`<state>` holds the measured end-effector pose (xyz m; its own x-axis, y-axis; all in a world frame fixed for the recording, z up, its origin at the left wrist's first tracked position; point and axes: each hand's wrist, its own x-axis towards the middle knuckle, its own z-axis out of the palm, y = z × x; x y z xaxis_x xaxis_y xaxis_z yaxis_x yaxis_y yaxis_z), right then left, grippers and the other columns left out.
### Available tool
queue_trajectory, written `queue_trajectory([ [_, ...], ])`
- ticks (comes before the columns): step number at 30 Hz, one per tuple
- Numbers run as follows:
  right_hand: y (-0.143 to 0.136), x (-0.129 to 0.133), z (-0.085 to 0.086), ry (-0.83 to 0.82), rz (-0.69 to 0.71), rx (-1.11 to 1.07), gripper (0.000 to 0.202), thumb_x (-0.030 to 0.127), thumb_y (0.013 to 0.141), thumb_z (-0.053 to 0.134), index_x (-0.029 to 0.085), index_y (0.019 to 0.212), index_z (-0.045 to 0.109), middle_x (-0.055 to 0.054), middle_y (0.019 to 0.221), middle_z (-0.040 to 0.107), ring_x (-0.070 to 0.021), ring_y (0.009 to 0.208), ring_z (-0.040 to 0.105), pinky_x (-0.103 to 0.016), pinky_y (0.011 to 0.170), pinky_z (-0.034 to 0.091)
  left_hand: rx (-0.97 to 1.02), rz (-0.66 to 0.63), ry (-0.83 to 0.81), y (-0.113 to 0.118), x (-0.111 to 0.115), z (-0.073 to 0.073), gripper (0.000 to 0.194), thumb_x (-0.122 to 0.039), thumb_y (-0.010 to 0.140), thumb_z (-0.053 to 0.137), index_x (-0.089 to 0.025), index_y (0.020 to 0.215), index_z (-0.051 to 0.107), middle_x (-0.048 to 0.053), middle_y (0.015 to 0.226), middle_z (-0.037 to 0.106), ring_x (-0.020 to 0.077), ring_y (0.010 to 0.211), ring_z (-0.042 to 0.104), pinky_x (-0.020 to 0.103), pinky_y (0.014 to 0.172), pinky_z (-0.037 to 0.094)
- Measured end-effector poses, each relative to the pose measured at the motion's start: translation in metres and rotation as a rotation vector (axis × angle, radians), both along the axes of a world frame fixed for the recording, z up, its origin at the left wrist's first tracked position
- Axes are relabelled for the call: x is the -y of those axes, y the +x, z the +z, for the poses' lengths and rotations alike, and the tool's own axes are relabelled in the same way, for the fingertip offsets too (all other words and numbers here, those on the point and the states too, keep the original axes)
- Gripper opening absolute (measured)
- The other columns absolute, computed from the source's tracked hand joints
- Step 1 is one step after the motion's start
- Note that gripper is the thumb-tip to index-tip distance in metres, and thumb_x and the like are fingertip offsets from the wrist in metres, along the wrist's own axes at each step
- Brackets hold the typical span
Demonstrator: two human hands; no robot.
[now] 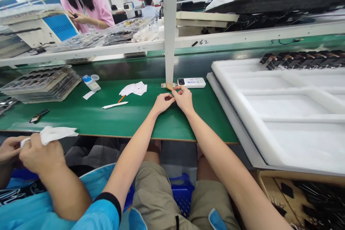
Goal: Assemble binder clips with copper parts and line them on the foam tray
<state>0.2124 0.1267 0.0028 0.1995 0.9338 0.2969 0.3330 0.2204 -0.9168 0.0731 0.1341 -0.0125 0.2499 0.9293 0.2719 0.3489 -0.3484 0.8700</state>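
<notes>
Both my hands meet over the green mat [188, 122], in front of the white post's foot. My left hand [162, 102] is closed, with thumb and fingertips drawn together. Beside it, my right hand [183, 98] is closed in a pinch, its fingertips almost touching the left ones. A small tan piece [169, 86] shows just beyond the fingertips; I cannot tell whether it is held or lies by the post. Whatever is between the fingers is too small to make out. Just behind my right hand lies a white power bank-like device [196, 83] with a dark end.
White foam trays [269, 115] stand at right, with black clipped parts [304, 59] along the back. Left lie paper pieces [134, 88], a white pen [115, 105], a blue-capped bottle [90, 81] and stacked trays [40, 84]. A neighbour's hands [43, 152] hold white tissue. The post [169, 25] rises ahead.
</notes>
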Motion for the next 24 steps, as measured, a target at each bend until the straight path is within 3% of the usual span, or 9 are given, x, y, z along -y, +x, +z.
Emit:
queue_trajectory([
  [16,0.004,-0.002,-0.004,-0.005,-0.017,-0.081,0.020,0.040,0.087,0.062,0.020,0.083,0.066,0.004,0.057,0.055,-0.0175,0.059,0.054,-0.030,0.068,0.044,-0.003,0.009,-0.006,0.001,-0.001,0.001,0.028,-0.043,0.083,0.068,-0.017,0.075,0.072,0.003,0.074,0.071,0.0161,0.069,0.059,0.029,0.069,0.045],
  [24,0.007,-0.008,-0.011,-0.062,-0.053,-0.054,0.014,0.032,0.085,0.058,0.020,0.089,0.066,0.004,0.060,0.058,-0.0193,0.063,0.057,-0.031,0.069,0.042,-0.016,0.007,0.004,0.001,-0.001,0.000,0.028,-0.043,0.085,0.066,-0.018,0.073,0.070,0.003,0.073,0.070,0.0163,0.068,0.059,0.029,0.068,0.044],
])
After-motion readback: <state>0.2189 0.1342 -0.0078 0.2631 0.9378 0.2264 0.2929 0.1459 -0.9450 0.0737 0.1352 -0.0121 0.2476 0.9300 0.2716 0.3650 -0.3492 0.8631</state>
